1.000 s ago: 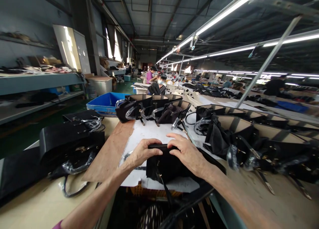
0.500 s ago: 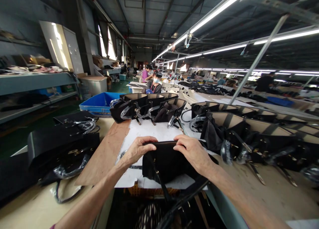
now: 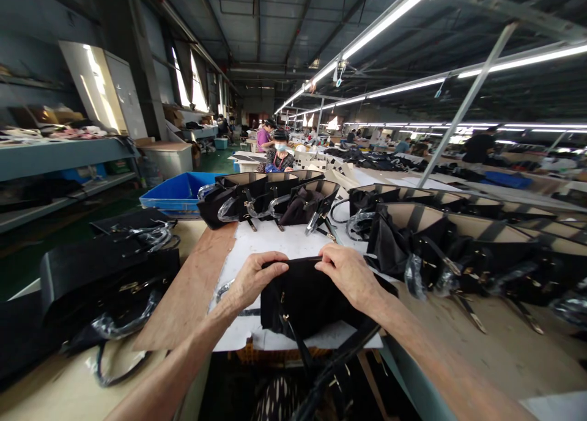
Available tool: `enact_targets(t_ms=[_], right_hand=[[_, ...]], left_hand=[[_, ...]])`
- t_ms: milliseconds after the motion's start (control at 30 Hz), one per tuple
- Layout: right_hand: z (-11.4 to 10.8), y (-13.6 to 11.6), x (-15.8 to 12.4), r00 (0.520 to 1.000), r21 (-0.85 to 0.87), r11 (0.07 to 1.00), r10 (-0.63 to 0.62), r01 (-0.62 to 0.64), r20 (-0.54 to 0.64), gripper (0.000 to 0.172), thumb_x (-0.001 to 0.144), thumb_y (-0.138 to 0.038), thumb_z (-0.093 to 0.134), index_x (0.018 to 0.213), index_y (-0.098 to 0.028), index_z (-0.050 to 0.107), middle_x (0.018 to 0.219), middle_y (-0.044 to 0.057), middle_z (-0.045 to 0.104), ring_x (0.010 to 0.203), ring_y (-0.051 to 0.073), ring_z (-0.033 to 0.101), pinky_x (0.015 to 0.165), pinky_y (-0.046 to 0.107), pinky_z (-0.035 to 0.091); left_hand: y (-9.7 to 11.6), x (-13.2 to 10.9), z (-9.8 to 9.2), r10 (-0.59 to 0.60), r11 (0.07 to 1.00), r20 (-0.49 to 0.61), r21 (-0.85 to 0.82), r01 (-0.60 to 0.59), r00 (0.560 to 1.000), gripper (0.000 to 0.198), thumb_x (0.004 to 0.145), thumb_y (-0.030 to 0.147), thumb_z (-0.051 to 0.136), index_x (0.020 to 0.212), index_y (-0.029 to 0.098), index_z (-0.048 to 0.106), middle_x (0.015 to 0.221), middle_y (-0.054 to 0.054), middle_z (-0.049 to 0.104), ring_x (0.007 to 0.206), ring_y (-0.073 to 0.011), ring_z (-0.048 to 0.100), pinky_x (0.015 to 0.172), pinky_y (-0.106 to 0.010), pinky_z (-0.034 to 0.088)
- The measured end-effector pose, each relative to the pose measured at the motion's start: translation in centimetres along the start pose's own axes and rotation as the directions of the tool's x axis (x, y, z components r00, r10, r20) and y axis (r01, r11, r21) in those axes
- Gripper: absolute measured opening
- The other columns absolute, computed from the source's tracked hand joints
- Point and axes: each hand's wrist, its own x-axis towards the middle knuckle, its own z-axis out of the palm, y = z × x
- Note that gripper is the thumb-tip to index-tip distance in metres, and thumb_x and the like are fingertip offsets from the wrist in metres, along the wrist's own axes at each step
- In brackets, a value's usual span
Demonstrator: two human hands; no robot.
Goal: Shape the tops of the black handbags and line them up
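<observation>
A black handbag stands on the white sheet at the near edge of the workbench, its straps hanging down over the edge. My left hand grips the bag's top rim on the left, fingers curled over it. My right hand is clamped on the same rim to the right, fingers folded down over the edge.
Rows of open black bags with tan lining stand behind and to the right. More black bags with plastic-wrapped handles are piled on the left. A blue bin sits beyond. Other workers sit farther back.
The view has shifted slightly; both hands keep their grip on the bag's top rim, with the right hand's fingers pressing a little lower over the edge.
</observation>
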Motion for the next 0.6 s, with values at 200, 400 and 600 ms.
enact_targets(t_ms=[200, 400, 600], right_hand=[[0.2, 0.1, 0.0, 1.0, -0.068, 0.998, 0.008, -0.008, -0.004, 0.02, 0.076, -0.023, 0.056, 0.059, -0.018, 0.046, 0.065, -0.003, 0.051, 0.061, 0.011, 0.046, 0.057, 0.024, 0.03], [0.1, -0.2, 0.6, 0.998, -0.146, 0.989, 0.041, -0.035, 0.039, 0.015, 0.076, -0.02, 0.053, 0.062, -0.019, 0.048, 0.069, 0.0, 0.055, 0.067, 0.015, 0.052, 0.059, 0.026, 0.032], [-2.1, 0.1, -2.5, 0.987, -0.184, 0.971, 0.145, -0.154, -0.062, 0.026, 0.067, -0.017, 0.061, 0.09, -0.019, 0.049, 0.093, 0.006, 0.058, 0.088, 0.022, 0.053, 0.071, 0.031, 0.038]], left_hand=[[0.6, 0.0, 0.0, 0.041, 0.989, -0.016, 0.144, -0.038, 0.999, 0.026, 0.076, 0.036, 0.045, 0.08, 0.017, 0.061, 0.071, 0.001, 0.06, 0.068, -0.0124, 0.051, 0.063, -0.021, 0.039], [4.2, 2.8, 1.6, 0.08, 0.764, 0.167, 0.623, -0.168, 0.983, 0.022, 0.07, 0.031, 0.051, 0.085, 0.019, 0.063, 0.076, -0.004, 0.064, 0.072, -0.0197, 0.056, 0.062, -0.028, 0.038], [5.1, 5.9, 3.9, 0.069, 0.636, 0.35, 0.706, -0.311, 0.934, 0.017, 0.066, 0.032, 0.057, 0.075, 0.02, 0.066, 0.073, -0.005, 0.065, 0.075, -0.0217, 0.059, 0.06, -0.027, 0.038]])
